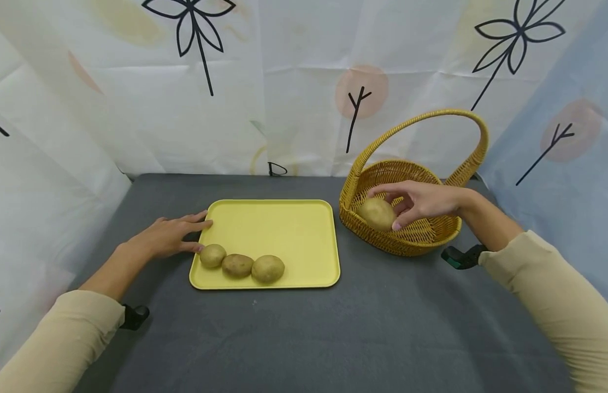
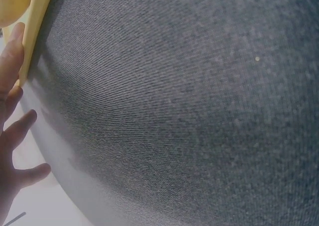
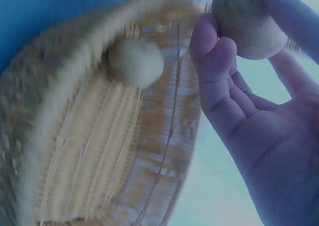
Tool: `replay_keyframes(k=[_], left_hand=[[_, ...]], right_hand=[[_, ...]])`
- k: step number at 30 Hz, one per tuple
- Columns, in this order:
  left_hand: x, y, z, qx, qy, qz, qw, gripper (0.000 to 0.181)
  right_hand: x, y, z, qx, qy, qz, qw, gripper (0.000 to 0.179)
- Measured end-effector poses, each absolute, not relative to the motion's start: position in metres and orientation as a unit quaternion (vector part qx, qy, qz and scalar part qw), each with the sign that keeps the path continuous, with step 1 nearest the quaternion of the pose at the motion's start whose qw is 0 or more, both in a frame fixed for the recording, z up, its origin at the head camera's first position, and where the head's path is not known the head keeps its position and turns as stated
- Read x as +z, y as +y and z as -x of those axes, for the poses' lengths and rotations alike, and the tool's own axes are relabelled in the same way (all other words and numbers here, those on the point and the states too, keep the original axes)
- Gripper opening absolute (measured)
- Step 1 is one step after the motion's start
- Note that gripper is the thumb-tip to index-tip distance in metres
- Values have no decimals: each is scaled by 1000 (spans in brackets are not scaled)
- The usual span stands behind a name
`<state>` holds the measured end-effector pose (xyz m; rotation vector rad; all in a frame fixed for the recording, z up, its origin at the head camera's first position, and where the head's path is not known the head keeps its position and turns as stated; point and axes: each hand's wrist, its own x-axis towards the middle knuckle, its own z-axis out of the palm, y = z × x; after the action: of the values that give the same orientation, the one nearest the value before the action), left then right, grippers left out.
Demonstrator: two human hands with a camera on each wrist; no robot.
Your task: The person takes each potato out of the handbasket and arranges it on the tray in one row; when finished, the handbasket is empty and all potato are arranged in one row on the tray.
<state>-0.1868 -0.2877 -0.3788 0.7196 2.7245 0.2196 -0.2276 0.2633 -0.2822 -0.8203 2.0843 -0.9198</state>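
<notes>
My right hand [image 1: 414,203] grips a potato [image 1: 377,214] between thumb and fingers, over the left part of the wicker basket [image 1: 404,248]. In the right wrist view, that potato [image 3: 244,24] is held above the rim, and a second potato [image 3: 137,63] lies inside the basket. My left hand [image 1: 173,234] is at the left edge of the yellow tray [image 1: 284,226], fingers extended, thumb at or beside the leftmost potato [image 1: 212,255]. Two more potatoes, a browner one [image 1: 237,266] and a rounder one [image 1: 267,269], continue the row along the tray's front.
The basket's tall arched handle [image 1: 431,113] rises behind the right hand. Dark grey cloth [image 1: 304,338] covers the table. A patterned white curtain [image 1: 294,109] hangs along the back, and bluish fabric [image 1: 579,207] borders the right side.
</notes>
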Motion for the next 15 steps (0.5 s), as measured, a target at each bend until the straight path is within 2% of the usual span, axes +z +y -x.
replay_keyframes(k=[10, 15], left_hand=[[-380, -289, 189, 67, 953, -250, 157, 81], [-379, -289, 188, 69, 953, -251, 156, 80]], right_hand=[[-302, 202, 202, -358, 748, 374, 415, 75], [-323, 172, 195, -332, 761, 393, 395, 73]])
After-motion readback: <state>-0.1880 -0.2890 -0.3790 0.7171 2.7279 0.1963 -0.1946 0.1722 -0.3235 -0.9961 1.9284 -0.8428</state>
